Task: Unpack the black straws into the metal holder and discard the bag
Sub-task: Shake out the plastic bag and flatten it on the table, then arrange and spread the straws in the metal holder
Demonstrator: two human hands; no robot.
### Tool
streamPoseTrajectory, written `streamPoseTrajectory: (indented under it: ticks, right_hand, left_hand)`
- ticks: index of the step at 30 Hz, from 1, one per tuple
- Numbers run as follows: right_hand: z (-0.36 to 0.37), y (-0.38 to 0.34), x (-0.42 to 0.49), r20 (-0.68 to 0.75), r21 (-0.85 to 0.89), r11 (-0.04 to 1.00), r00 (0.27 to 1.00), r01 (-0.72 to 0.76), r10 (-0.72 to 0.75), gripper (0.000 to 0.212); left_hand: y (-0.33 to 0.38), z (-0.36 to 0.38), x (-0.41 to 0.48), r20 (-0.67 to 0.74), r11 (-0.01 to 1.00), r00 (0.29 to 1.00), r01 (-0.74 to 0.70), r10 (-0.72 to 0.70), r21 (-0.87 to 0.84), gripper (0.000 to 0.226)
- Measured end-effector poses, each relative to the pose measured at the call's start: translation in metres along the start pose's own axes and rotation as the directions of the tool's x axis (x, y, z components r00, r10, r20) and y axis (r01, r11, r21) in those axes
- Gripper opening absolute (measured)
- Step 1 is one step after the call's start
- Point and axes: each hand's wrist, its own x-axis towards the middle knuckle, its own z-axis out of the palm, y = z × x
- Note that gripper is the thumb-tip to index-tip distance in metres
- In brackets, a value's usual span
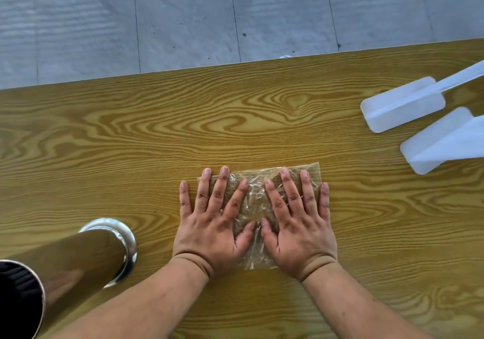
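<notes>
On the wood-grain counter (131, 142), your left hand (212, 223) and right hand (296, 223) press flat, fingers spread, side by side on the clear bag (255, 200); the metal holder (86, 255) stands near your left, two white plastic paddles (403, 103) well off right.

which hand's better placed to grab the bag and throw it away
Right hand, marginally: more of it lies on the bag, while the left hand has its little finger on bare table.
</notes>
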Motion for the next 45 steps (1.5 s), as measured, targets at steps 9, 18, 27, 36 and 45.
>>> streamPoseTrajectory:
  ticks: [9,18,27,36,45]
  right_hand:
    - [-0.013,-0.005,0.001,0.163,-0.003,0.999,0.986,-0.039,0.039,0.077]
    - [-0.098,-0.053,0.021,0.327,0.003,0.982,0.929,-0.187,0.176,0.069]
    - [-0.163,-0.159,0.007,0.246,0.317,0.945,0.969,-0.081,0.0,0.041]
    - [-0.191,-0.258,0.02,0.313,0.63,0.752,0.95,-0.196,-0.015,0.042]
    - [-0.181,-0.292,0.013,0.291,0.564,0.794,0.954,-0.227,0.066,0.01]
  left_hand:
    - [0.004,-0.013,0.0,0.114,0.998,0.993,0.038,-0.033,-0.041,0.083]
    - [0.004,-0.126,-0.002,0.367,0.991,0.93,-0.027,-0.024,0.134,0.08]
    - [-0.061,-0.235,-0.065,0.083,0.997,0.994,-0.076,0.074,0.025,0.058]
    - [-0.163,-0.27,-0.12,0.077,0.937,0.964,0.267,-0.256,-0.226,0.073]
    - [-0.202,-0.257,-0.14,0.154,0.882,0.947,0.32,-0.284,-0.346,0.035]
